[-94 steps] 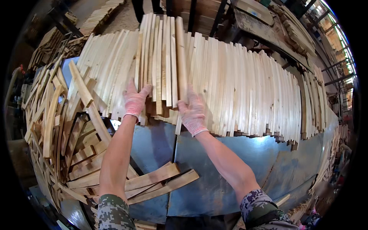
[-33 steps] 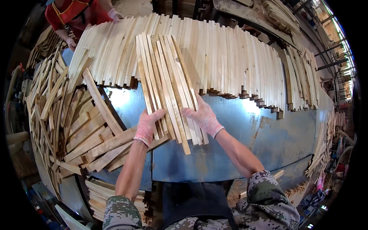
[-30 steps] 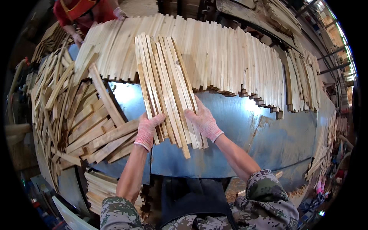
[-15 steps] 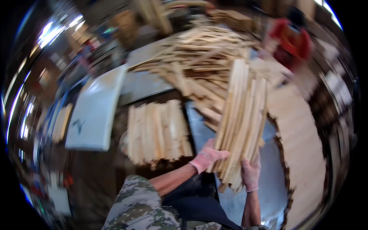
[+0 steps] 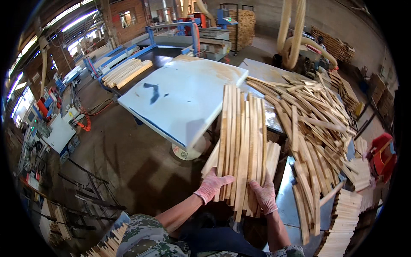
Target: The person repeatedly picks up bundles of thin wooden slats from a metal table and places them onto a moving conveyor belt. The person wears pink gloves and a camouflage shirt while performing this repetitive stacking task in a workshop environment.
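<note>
A bundle of long wooden strips (image 5: 242, 145) is gripped between my two gloved hands. My left hand (image 5: 213, 185), in a pinkish knit glove, presses on the bundle's left side near its lower end. My right hand (image 5: 264, 195), gloved alike, closes on the opposite side. The strips stand on edge side by side, their near ends uneven, their far ends reaching towards a white-topped table. Partly hidden beneath the bundle lies a stack of strips (image 5: 272, 159), showing on both sides of it.
The white-topped table (image 5: 180, 103) stands ahead. To the right, a loose heap of strips (image 5: 312, 111) covers a metal table (image 5: 286, 205). Neat strips (image 5: 342, 222) line its right side. A person in red (image 5: 382, 156) is at the far right. More strips (image 5: 127, 72) lie on a blue-framed machine.
My view has swung left. Both hands have carried the bundle of strips leftward, from beside the heap to over the stack on the left. The grip stays closed.
</note>
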`<state>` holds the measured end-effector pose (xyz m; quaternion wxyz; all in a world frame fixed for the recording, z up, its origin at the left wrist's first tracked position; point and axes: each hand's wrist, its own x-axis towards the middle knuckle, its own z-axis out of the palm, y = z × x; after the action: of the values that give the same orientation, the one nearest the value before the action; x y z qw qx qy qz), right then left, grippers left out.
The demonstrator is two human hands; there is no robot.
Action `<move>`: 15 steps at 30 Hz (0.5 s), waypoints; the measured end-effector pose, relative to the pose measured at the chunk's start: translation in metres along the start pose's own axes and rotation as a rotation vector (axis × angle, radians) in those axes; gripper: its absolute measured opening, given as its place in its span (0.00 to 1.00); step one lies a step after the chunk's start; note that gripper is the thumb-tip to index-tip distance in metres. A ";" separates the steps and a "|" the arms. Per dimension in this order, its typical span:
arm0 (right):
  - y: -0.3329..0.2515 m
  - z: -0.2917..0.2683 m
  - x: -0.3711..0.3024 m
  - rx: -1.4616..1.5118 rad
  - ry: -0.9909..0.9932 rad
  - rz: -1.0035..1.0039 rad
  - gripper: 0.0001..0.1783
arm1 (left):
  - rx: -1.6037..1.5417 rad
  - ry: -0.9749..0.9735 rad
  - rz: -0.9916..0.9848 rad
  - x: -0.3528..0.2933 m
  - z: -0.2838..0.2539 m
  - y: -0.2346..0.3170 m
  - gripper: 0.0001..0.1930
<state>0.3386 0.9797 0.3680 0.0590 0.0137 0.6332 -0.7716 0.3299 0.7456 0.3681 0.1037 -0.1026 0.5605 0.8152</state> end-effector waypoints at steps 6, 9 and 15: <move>0.035 0.201 0.135 -0.265 -0.183 0.146 0.45 | -0.163 0.039 -0.143 0.070 -0.205 0.097 0.21; 0.046 0.277 0.188 -0.349 -0.229 0.139 0.45 | -0.001 0.131 -0.211 0.108 -0.288 0.131 0.27; 0.044 0.372 0.298 -1.303 -0.422 0.191 0.44 | 0.170 0.156 -0.102 0.193 -0.405 0.183 0.61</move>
<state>0.0671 0.5854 0.3704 0.2449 -0.1192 0.9386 -0.2116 0.1142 0.3137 0.3348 0.1094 -0.1850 0.6281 0.7478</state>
